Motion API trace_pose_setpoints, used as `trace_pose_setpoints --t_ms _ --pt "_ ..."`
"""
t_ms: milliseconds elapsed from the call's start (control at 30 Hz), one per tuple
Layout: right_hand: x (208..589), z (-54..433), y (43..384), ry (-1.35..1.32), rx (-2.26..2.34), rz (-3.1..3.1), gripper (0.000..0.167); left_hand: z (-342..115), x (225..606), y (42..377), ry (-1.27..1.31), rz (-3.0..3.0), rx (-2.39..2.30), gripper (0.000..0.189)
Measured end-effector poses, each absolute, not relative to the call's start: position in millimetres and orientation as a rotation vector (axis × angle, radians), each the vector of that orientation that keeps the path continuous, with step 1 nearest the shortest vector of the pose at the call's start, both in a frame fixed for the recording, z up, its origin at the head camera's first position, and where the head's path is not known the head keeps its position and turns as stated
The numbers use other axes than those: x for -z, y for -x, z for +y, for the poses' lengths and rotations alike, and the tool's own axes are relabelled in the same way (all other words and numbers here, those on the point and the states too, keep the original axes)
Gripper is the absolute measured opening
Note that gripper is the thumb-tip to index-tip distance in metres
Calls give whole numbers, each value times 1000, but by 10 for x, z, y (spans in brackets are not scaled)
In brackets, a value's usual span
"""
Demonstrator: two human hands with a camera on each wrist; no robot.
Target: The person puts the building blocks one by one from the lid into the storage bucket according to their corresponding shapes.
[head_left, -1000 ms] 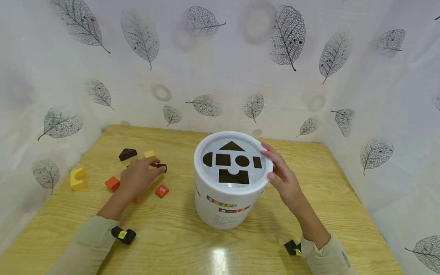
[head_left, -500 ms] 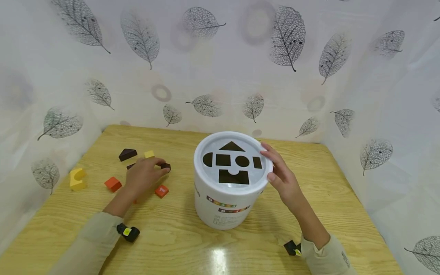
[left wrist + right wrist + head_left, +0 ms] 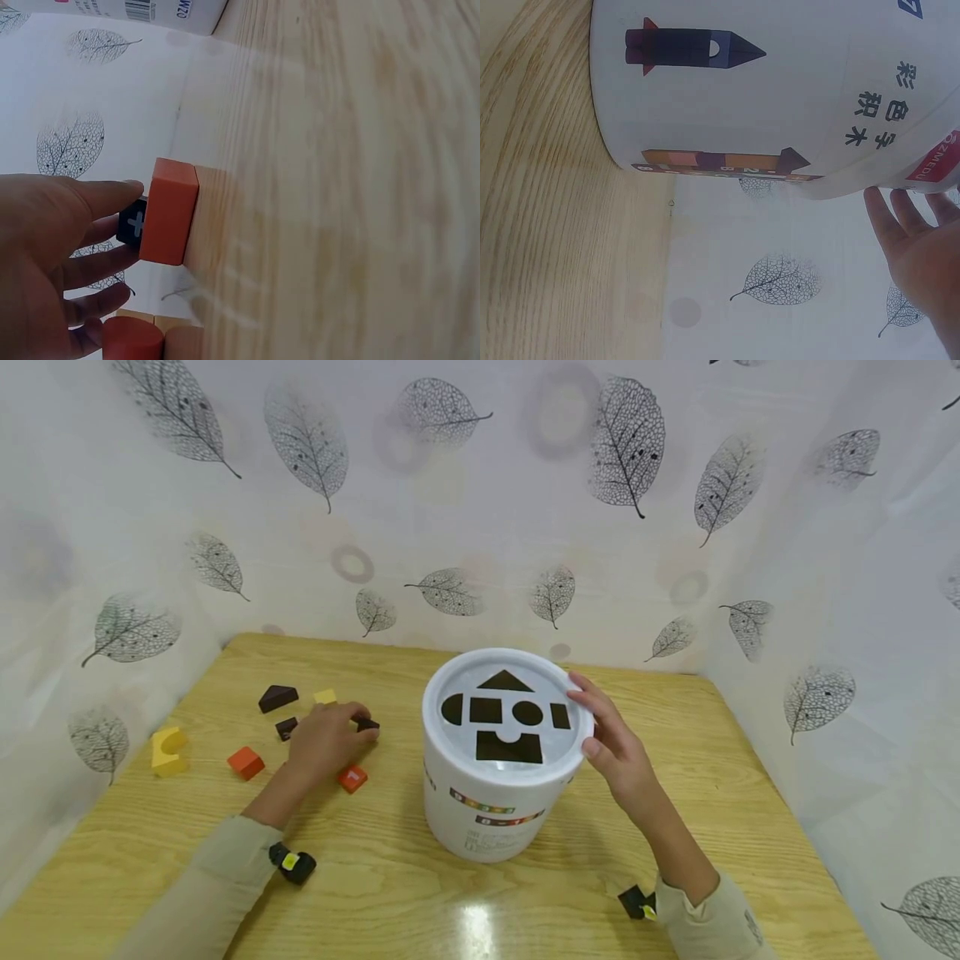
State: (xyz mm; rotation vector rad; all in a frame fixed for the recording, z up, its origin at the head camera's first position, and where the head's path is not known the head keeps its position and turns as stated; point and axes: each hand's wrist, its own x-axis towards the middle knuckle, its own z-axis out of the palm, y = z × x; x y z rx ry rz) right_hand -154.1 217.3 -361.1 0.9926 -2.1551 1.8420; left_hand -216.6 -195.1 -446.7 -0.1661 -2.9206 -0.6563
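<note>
1. We see the left hand (image 3: 327,742) pinching a black plus-sign block (image 3: 133,222) between thumb and fingers, left of the white bucket (image 3: 495,839) and apart from it.
2. We find an orange-red block (image 3: 352,779) on the counter (image 3: 405,902), just nearer than that hand, and a yellow block (image 3: 326,697) just beyond it.
3. We see the right hand (image 3: 621,764) touching the bucket's rim, fingers spread.

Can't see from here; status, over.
Left hand pinches dark block. Right hand touches bucket. Nothing between dark block and bucket.
</note>
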Motion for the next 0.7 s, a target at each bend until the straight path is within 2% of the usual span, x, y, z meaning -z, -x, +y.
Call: trace_pose_setpoints --t_ms 167,700 --pt "3604 2168 1535 -993 -1848 -2151 55 -1933 4480 2173 170 -2912 634 31" --pt "3613 2173 1530 -989 -1838 -2157 54 -1957 4335 2082 176 -2947 770 36"
